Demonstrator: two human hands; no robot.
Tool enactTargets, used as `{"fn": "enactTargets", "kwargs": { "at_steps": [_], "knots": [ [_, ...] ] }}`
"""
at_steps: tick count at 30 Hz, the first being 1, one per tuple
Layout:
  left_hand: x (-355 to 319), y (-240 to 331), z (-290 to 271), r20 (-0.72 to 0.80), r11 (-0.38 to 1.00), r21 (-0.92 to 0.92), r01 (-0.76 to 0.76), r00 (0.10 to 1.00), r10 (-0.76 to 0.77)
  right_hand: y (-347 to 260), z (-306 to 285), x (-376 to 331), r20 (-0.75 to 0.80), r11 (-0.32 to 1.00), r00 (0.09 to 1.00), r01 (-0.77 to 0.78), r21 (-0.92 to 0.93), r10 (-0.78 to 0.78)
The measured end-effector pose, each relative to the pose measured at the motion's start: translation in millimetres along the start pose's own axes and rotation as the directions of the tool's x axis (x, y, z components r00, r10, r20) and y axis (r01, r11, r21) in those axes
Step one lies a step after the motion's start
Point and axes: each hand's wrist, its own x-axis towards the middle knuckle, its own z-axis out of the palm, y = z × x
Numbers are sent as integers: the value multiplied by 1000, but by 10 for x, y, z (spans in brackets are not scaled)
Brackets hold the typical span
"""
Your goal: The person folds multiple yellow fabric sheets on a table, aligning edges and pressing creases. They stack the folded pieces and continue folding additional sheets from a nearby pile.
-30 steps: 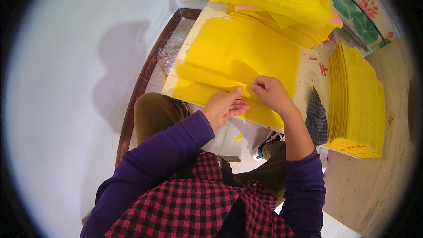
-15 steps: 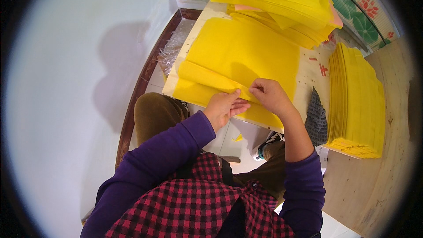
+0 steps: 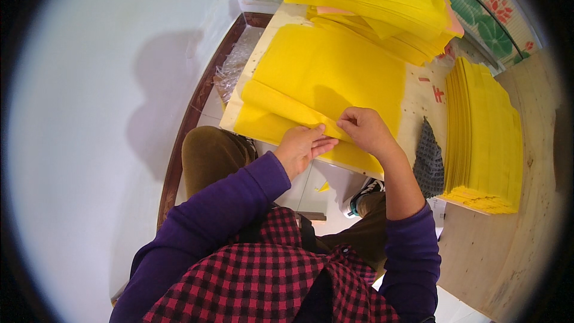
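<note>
- My left hand point(image 3: 302, 146) has its thumb on the fold point(image 3: 287, 101) of a yellow sheet point(image 3: 353, 66), fingers spread just below.
- My right hand point(image 3: 366, 128) pinches that fold, close by.
- A grey cloth point(image 3: 428, 164) (dark, peaked at one end) lies beside a yellow stack point(image 3: 485, 137).

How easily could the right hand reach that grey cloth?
Probably yes: the grey cloth lies to the right of the right hand, nothing visible between them, though that hand is at the yellow sheet.
</note>
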Motion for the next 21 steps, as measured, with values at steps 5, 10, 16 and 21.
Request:
{"fn": "enactTargets", "kwargs": {
  "at_steps": [5,10,16,21],
  "knots": [
    [-1,7,-14,26,1000,-6,-5,1000,5,-9,3,-21,38,1000,999,-18,7,18],
    [-78,20,-24,71,1000,0,-12,997,12,-54,10,-61,56,987,998,-27,-160,37],
    [-485,283,-465,-19,926,371,-70,996,83,-171,23,-121,-47,975,999,15,-223,-26],
    [-641,706,-969,-110,659,489,-571,710,696,-247,13,-158,-63,969,997,15,-245,-32]
  ]
}}
